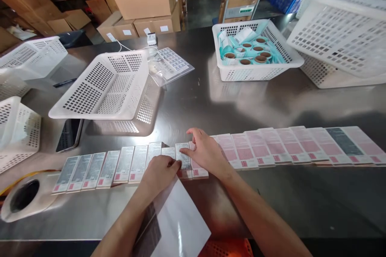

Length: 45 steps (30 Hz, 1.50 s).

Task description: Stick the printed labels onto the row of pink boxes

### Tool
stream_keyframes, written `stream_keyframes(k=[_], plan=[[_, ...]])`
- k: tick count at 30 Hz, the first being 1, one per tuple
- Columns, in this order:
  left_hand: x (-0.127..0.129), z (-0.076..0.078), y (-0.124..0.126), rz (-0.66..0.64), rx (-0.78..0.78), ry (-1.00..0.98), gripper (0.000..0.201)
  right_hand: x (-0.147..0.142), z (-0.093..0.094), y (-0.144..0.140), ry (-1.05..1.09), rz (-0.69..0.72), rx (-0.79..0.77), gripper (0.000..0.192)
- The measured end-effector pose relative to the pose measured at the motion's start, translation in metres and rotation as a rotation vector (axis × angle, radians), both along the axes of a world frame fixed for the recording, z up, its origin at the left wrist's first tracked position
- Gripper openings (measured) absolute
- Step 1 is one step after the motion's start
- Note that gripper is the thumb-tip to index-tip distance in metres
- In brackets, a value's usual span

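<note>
White backing sheet (181, 219) nearest, under left forearm, near counter (271, 100) edge. Left hand (161, 172) pinches grey label (183, 158), laying it on flat pink box at mid-row; right hand (208, 152) open, fingertips pressing label's top edge. Step in hand, by my reading: labelling boxes left to right. Next move calls for smoothing label flat, square to box. Counts: about nine boxes grey-labelled left (102, 168), about ten pink right (289, 146), one of those dark-labelled (342, 142). Five white baskets; one holds teal rolls (253, 50).

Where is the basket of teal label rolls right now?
In the head view, the basket of teal rolls sits at the table's far right, beyond the row of pink boxes, beside stacked empty baskets.
</note>
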<state>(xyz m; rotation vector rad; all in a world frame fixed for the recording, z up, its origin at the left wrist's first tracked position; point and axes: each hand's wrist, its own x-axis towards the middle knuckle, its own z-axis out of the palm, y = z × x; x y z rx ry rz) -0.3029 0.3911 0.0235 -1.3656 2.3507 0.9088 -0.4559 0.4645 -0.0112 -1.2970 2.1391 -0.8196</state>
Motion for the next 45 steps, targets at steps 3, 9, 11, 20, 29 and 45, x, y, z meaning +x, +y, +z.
stream_keyframes(k=[3, 9, 11, 20, 29, 45], plan=[[-0.002, 0.0, -0.001, -0.006, -0.01, -0.022, 0.043, 0.001, 0.0, 0.0, 0.018, 0.005, 0.013, 0.048], [-0.004, 0.0, -0.001, -0.012, -0.031, -0.083, 0.042, 0.0, -0.001, -0.001, 0.007, 0.006, 0.016, 0.049], [-0.001, 0.002, 0.0, -0.018, -0.025, -0.096, 0.042, 0.0, 0.0, 0.0, -0.002, 0.005, 0.021, 0.049], [0.021, 0.009, 0.012, 0.018, 0.035, -0.066, 0.042, -0.003, 0.009, 0.006, -0.067, 0.097, 0.008, 0.058], [0.039, 0.022, 0.005, 0.138, -0.11, 0.07, 0.048, -0.009, 0.016, 0.029, -0.189, 0.356, -0.06, 0.08], [0.071, 0.043, 0.009, 0.415, -0.323, 0.262, 0.049, 0.04, 0.043, 0.071, -0.508, 0.175, -0.238, 0.062]])
